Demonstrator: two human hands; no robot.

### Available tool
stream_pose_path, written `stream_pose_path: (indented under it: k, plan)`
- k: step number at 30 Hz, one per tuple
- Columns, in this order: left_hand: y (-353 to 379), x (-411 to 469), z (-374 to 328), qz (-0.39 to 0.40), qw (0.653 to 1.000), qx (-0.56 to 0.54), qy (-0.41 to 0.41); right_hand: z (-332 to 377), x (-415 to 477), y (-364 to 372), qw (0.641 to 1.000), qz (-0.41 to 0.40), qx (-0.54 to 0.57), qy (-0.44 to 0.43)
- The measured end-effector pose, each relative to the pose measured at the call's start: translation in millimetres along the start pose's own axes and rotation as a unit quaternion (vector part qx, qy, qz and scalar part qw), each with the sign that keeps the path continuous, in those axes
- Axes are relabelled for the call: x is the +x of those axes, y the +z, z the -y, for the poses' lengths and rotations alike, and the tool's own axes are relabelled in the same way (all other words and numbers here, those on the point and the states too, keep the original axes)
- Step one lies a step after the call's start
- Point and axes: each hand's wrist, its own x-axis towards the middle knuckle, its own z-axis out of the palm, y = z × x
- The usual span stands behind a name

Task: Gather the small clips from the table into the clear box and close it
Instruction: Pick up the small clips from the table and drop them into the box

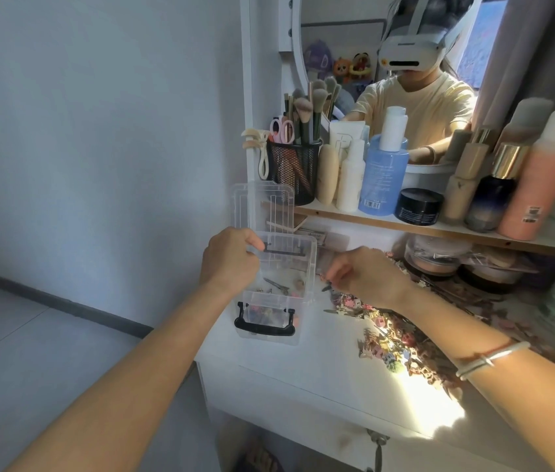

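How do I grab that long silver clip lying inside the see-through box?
Best grip is probably the narrow middle of the long silver metal clip, pinched across its thin sides. Come straight down through the open top of the clear plastic box. The clip lies flat and slanted on the floor with walls around it, so a sideways reach is blocked. The left hand steadies the box.

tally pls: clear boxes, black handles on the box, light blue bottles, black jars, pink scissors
clear box: 1
black box handles: 2
light blue bottle: 1
black jar: 1
pink scissors: 1
total: 6
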Motion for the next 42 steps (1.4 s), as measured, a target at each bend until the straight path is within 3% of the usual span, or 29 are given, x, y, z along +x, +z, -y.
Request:
stream_pose_path:
  k: [3,8,12,17,20,23,25,28,31,33,36,38,42]
  plan:
    - [0.0,0.2,-0.3,0.001,1.0,0.002,0.0,-2.6,1.1,2.3,0.999,0.008,-0.041,0.006]
    - [0.3,0.6,-0.1,0.004,1.0,0.007,0.0,-2.7,-4.3,17.0,0.972,0.128,-0.196,-0.027]
    - [-0.1,0.3,0.0,0.007,1.0,0.008,0.0,4.8,-4.2,20.8,0.971,0.133,-0.183,-0.075]
    - [-0.3,0.0,0.0,0.009,1.0,0.007,-0.003,3.6,-1.2,21.5,0.974,0.097,-0.184,-0.092]
    - [-0.7,-0.3,0.0,0.011,1.0,0.008,0.0,4.6,-0.8,4.2,0.985,0.033,-0.144,-0.088]
    - [-1.2,-0.8,-0.9,0.012,1.0,0.004,-0.002,22.3,1.9,-20.3,0.993,-0.068,-0.032,-0.088]
    - [-1.0,-1.0,-1.5,0.012,1.0,0.003,-0.003,38.3,3.8,-26.6,0.99,-0.09,0.06,-0.095]
    - [-0.9,-2.7,-2.1,0.012,1.0,0.005,-0.004,49.0,8.1,-18.0,0.991,-0.054,-0.016,-0.122]
    - [-1.5,-3.5,-2.6,0.012,1.0,0.006,-0.004,38.1,4.4,-20.6,0.992,-0.085,-0.023,-0.09]
    - [-1.6,-3.8,-3.3,0.011,1.0,0.005,-0.006,22.1,-3.5,-20.3,0.996,-0.015,-0.076,-0.052]
    - [0.1,-5.2,-4.9,0.014,1.0,0.004,-0.008,-0.1,-13.7,-4.8,0.972,0.146,-0.183,-0.004]
    - [1.4,-6.3,-6.5,0.016,1.0,0.004,-0.007,-7.2,-13.3,6.1,0.97,0.161,-0.185,0.003]
    - [1.8,-7.1,-8.4,0.017,1.0,0.005,-0.008,-9.8,-7.3,16.2,0.977,0.117,-0.179,-0.024]
